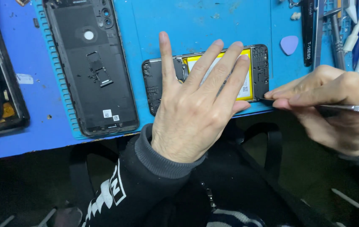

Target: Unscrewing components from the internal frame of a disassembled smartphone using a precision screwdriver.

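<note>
Both hands are bare — the left hand (192, 109) and the right hand (335, 109) carry no gloves or rings. A black sweatshirt is worn, each sleeve closed by a ribbed grey cuff (162, 162). White block lettering (110, 191) is printed along the left sleeve — only partly seen. A zip pull (209, 195) is seen on the dark front.

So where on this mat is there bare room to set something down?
Bare blue mat lies above the opened black phone with yellow battery, between the black plastic back cover and the lilac triangular pick. The top-right tool rack is crowded.
</note>
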